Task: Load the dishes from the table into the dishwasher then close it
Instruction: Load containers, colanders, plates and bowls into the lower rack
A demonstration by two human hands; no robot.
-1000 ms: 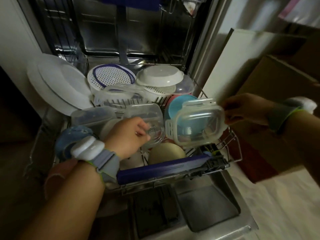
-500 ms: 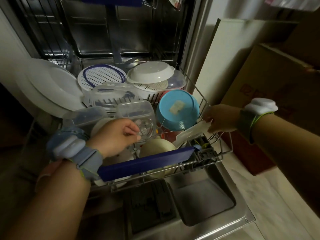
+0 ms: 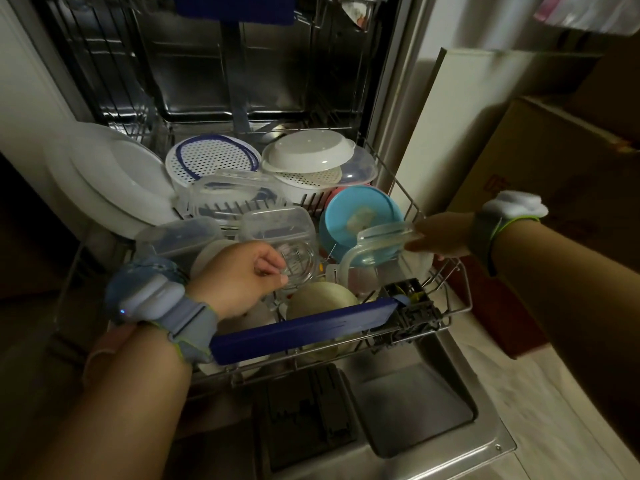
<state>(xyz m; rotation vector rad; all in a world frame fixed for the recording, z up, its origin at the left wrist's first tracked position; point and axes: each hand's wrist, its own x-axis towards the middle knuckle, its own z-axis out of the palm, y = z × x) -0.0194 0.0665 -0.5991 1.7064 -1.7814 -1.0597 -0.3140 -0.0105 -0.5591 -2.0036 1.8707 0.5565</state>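
Observation:
The dishwasher's lower rack (image 3: 460, 299) is pulled out over the open door (image 3: 415, 410) and is crowded with dishes. My right hand (image 3: 441, 235) grips a clear plastic container lid (image 3: 377, 249) by its edge, tilted down into the rack's right side in front of a blue bowl (image 3: 360, 220). My left hand (image 3: 239, 275) pinches the rim of a clear glass container (image 3: 298, 261) in the rack's middle. White plates (image 3: 114, 181) stand at the left.
Perforated white strainers (image 3: 211, 161), a white dish (image 3: 308, 150) and clear boxes (image 3: 228, 195) fill the rack's back. A beige bowl (image 3: 322, 301) lies behind the blue rack handle (image 3: 304, 329). A cardboard box (image 3: 554, 188) stands on the floor at the right.
My right hand has carried the clear lid from above the rack down into its right side, first flat and low, now tilted up against the blue bowl. My left hand has stayed on the glass container.

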